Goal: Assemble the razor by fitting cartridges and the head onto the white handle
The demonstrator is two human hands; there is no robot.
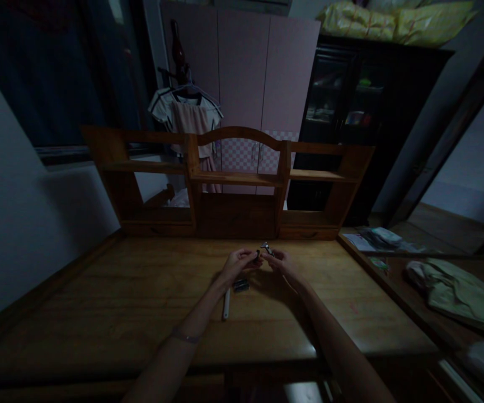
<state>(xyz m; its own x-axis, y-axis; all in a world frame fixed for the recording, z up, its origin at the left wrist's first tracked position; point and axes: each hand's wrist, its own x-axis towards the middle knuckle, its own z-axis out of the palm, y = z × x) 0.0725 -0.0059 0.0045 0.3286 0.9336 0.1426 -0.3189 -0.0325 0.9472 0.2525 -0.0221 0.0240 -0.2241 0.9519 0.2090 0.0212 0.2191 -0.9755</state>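
You have dim, bluish light here. Your desk (141, 280) catches a small glare at five o'clock; a soft shadow spreads below your right hand (282, 263), where fine detail blurs. The wall (10, 184) at nine carries another shadow, the cabinet (399, 106) at two sinks near black, and wide-angle distortion slants your edges.

no readable text, no legible labels, numbers or signs

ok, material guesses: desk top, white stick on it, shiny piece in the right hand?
Desk top: wood, probably varnished; grain streaks, bright reflection near the front edge.
White stick: maybe plastic, smooth and pale; coated metal possible.
Shiny piece in the right hand: likely polished metal, silvery gleam; too small to be sure.
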